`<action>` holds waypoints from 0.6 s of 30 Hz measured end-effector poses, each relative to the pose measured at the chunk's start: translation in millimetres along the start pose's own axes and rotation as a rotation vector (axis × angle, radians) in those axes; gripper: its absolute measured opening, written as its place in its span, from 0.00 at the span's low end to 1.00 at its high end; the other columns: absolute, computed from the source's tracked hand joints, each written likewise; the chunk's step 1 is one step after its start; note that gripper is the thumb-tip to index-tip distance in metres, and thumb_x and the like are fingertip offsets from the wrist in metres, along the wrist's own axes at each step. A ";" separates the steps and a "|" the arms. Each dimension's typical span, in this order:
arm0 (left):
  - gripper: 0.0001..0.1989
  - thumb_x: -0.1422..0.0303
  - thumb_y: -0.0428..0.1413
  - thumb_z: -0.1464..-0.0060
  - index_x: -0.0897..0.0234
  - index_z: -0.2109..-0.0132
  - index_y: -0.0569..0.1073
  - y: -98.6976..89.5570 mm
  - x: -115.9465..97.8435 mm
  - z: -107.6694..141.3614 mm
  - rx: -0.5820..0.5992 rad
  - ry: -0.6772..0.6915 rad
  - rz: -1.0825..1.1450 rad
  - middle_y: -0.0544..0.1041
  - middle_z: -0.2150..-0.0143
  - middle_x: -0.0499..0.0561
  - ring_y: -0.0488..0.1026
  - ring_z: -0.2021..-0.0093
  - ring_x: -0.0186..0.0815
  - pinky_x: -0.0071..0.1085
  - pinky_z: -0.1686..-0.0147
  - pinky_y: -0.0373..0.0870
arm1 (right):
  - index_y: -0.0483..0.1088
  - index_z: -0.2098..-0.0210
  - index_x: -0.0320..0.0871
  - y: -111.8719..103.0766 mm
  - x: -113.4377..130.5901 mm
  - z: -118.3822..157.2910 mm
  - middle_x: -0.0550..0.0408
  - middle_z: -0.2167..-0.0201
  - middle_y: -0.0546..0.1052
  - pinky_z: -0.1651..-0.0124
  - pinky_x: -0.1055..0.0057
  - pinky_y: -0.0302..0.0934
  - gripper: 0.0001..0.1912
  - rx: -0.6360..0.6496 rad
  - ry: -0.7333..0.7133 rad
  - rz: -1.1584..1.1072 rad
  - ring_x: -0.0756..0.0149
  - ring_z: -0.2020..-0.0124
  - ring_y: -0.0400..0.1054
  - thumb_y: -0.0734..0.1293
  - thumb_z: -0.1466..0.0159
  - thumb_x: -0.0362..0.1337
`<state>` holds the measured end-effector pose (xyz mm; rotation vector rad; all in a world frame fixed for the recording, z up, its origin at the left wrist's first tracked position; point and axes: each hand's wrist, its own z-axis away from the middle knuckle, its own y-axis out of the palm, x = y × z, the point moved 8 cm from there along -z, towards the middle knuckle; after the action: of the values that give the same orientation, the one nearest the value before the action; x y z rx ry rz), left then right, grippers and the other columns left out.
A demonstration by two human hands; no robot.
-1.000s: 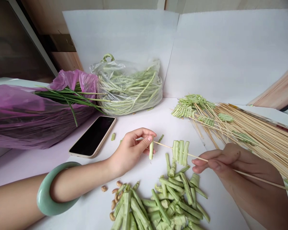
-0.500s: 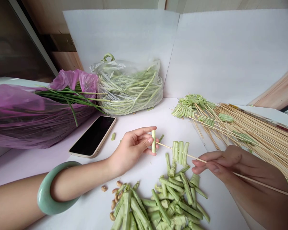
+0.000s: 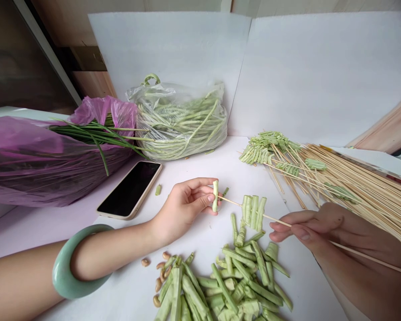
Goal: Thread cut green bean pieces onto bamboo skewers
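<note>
**Left hand (image 3: 183,208):** narrowly closed, thumb and fingertips pinching one item; forearm enters from the table's left edge, wearing a pale green jade bangle (image 3: 62,267).

**Held item:** a cut piece of pale green long bean (image 3: 215,196), upright at the tips of the left hand's fingers, projecting above them.

**Right hand (image 3: 307,227):** at the table's right side, fingers curled narrowly around a thin bamboo skewer (image 3: 277,220).

**Skewer position:** slanting across the table from the right hand toward the held piece; its tip lies at the piece, but whether it has pierced it cannot be told.

**Threaded on skewer:** a row of upright bean pieces (image 3: 254,213), between the two hands, well short of the held piece.

**Table:** white surface (image 3: 127,285).

**Front edge:** a heap of cut bean pieces (image 3: 240,276), just below the threaded row; tan trimmed bits (image 3: 160,267) beside it.

**Right side:** a bundle of bamboo skewers (image 3: 364,187); finished bean skewers (image 3: 259,149) lying against it.

**Back edge:** a clear plastic bag of long beans (image 3: 180,125), against a white board (image 3: 321,67).

**Left side:** a black smartphone (image 3: 128,189); a purple plastic bag (image 3: 36,165) with green chives (image 3: 93,133).
</note>
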<state>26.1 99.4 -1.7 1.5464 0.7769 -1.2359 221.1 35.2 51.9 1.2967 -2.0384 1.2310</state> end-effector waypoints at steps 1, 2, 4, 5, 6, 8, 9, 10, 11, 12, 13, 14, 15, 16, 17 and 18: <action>0.15 0.68 0.62 0.52 0.71 0.59 0.73 0.0 -0.3 0.1 0.002 0.006 0.002 0.75 0.71 0.49 0.73 0.73 0.30 0.27 0.70 0.73 | 0.70 0.72 0.50 0.1 0.8 -0.5 0.62 0.73 0.79 0.65 0.77 0.71 0.06 0.004 -0.016 0.006 0.69 0.69 0.76 0.66 0.40 0.33; 0.14 0.67 0.63 0.52 0.71 0.60 0.73 0.0 -0.5 0.1 0.004 0.010 0.005 0.75 0.71 0.49 0.73 0.73 0.30 0.27 0.70 0.73 | 0.69 0.72 0.50 0.3 0.6 -0.8 0.62 0.73 0.79 0.64 0.77 0.71 0.06 0.009 -0.022 0.010 0.69 0.69 0.76 0.65 0.40 0.33; 0.14 0.67 0.63 0.53 0.71 0.61 0.73 -0.2 -0.4 0.0 0.005 0.013 0.009 0.75 0.71 0.49 0.73 0.73 0.29 0.27 0.70 0.73 | 0.69 0.72 0.50 -0.1 -0.3 -1.1 0.62 0.73 0.79 0.63 0.78 0.71 0.06 0.009 -0.026 0.003 0.70 0.69 0.76 0.65 0.39 0.33; 0.13 0.67 0.63 0.53 0.71 0.61 0.73 -0.5 -0.3 0.0 0.004 0.013 0.012 0.75 0.71 0.49 0.73 0.73 0.29 0.27 0.70 0.73 | 0.68 0.72 0.50 -0.3 -0.8 -1.1 0.62 0.73 0.79 0.63 0.77 0.71 0.06 0.008 -0.024 -0.005 0.70 0.69 0.76 0.65 0.39 0.33; 0.13 0.67 0.63 0.53 0.71 0.61 0.73 -0.7 -0.4 0.0 0.004 0.014 0.015 0.75 0.71 0.49 0.73 0.73 0.29 0.27 0.70 0.73 | 0.68 0.73 0.50 -0.1 -1.4 -1.1 0.62 0.73 0.79 0.63 0.77 0.71 0.07 0.012 -0.019 -0.013 0.70 0.69 0.76 0.65 0.39 0.33; 0.13 0.68 0.63 0.53 0.70 0.62 0.73 -0.8 -0.8 0.0 0.007 0.019 0.020 0.75 0.71 0.49 0.73 0.73 0.29 0.26 0.71 0.74 | 0.68 0.73 0.50 0.6 -2.6 -1.2 0.62 0.74 0.79 0.63 0.76 0.71 0.07 0.021 0.003 -0.029 0.69 0.69 0.76 0.65 0.39 0.34; 0.12 0.68 0.63 0.52 0.70 0.62 0.73 -0.6 -1.0 0.0 0.010 0.022 0.021 0.75 0.71 0.49 0.73 0.73 0.29 0.26 0.71 0.74 | 0.68 0.73 0.50 1.1 -2.7 -1.5 0.61 0.74 0.79 0.63 0.76 0.71 0.07 0.025 0.012 -0.035 0.69 0.69 0.76 0.65 0.39 0.34; 0.11 0.68 0.63 0.52 0.71 0.62 0.73 -0.4 -1.3 0.0 0.015 0.026 0.020 0.75 0.71 0.49 0.73 0.73 0.29 0.26 0.71 0.74 | 0.69 0.74 0.50 1.7 -2.7 -1.9 0.61 0.74 0.79 0.63 0.76 0.71 0.07 0.030 0.022 -0.037 0.68 0.69 0.76 0.65 0.39 0.34; 0.11 0.69 0.63 0.52 0.71 0.63 0.73 -0.4 -1.6 0.1 0.019 0.030 0.020 0.75 0.71 0.49 0.73 0.73 0.29 0.26 0.71 0.74 | 0.69 0.74 0.50 2.1 -1.9 -2.4 0.61 0.74 0.79 0.64 0.76 0.71 0.07 0.030 0.025 -0.039 0.68 0.69 0.76 0.65 0.39 0.35; 0.10 0.70 0.63 0.52 0.71 0.63 0.73 -0.5 -2.0 0.1 0.020 0.036 0.021 0.75 0.72 0.49 0.73 0.73 0.29 0.26 0.71 0.73 | 0.69 0.74 0.50 2.3 -1.4 -2.9 0.61 0.74 0.79 0.64 0.76 0.71 0.08 0.027 0.031 -0.037 0.68 0.69 0.76 0.65 0.39 0.35; 0.10 0.70 0.63 0.53 0.71 0.64 0.74 -0.9 -2.2 0.1 0.020 0.041 0.024 0.75 0.72 0.49 0.74 0.73 0.29 0.26 0.71 0.73 | 0.69 0.75 0.50 1.9 -0.3 -3.3 0.61 0.75 0.79 0.64 0.76 0.71 0.08 0.019 0.029 -0.039 0.68 0.70 0.76 0.66 0.40 0.35; 0.09 0.71 0.63 0.53 0.71 0.64 0.74 -1.2 -2.2 0.1 0.020 0.043 0.028 0.75 0.72 0.49 0.74 0.74 0.29 0.26 0.72 0.73 | 0.69 0.75 0.50 1.1 0.1 -3.6 0.61 0.75 0.79 0.65 0.75 0.72 0.08 0.008 0.033 -0.041 0.67 0.70 0.76 0.66 0.40 0.35; 0.09 0.72 0.63 0.54 0.71 0.64 0.74 -1.5 -2.1 0.2 0.020 0.045 0.033 0.75 0.73 0.49 0.74 0.75 0.29 0.26 0.72 0.73 | 0.69 0.76 0.50 0.0 0.0 -3.6 0.60 0.75 0.79 0.66 0.75 0.72 0.08 -0.003 0.040 -0.049 0.67 0.70 0.76 0.66 0.40 0.35; 0.09 0.72 0.64 0.54 0.71 0.64 0.74 -1.5 -1.9 0.2 0.022 0.044 0.037 0.75 0.73 0.48 0.74 0.75 0.29 0.26 0.72 0.73 | 0.69 0.76 0.50 -0.9 -0.3 -3.4 0.60 0.76 0.79 0.66 0.74 0.72 0.08 -0.010 0.044 -0.061 0.66 0.71 0.76 0.66 0.40 0.36; 0.09 0.73 0.64 0.54 0.71 0.64 0.74 -1.6 -1.6 0.3 0.023 0.041 0.040 0.75 0.73 0.48 0.74 0.76 0.29 0.26 0.72 0.73 | 0.69 0.76 0.50 -1.6 -1.4 -3.0 0.59 0.76 0.79 0.66 0.73 0.72 0.08 -0.012 0.053 -0.072 0.66 0.71 0.75 0.67 0.40 0.36; 0.09 0.73 0.64 0.54 0.71 0.64 0.74 -1.6 -1.1 0.3 0.025 0.035 0.041 0.75 0.73 0.48 0.74 0.76 0.29 0.26 0.73 0.73 | 0.69 0.76 0.50 -1.8 -3.0 -2.7 0.58 0.76 0.79 0.66 0.72 0.72 0.08 -0.006 0.063 -0.083 0.65 0.71 0.75 0.67 0.40 0.36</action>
<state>24.2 99.7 -1.2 1.6004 0.7514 -1.1949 223.8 38.7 51.9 1.3095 -1.9236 1.2114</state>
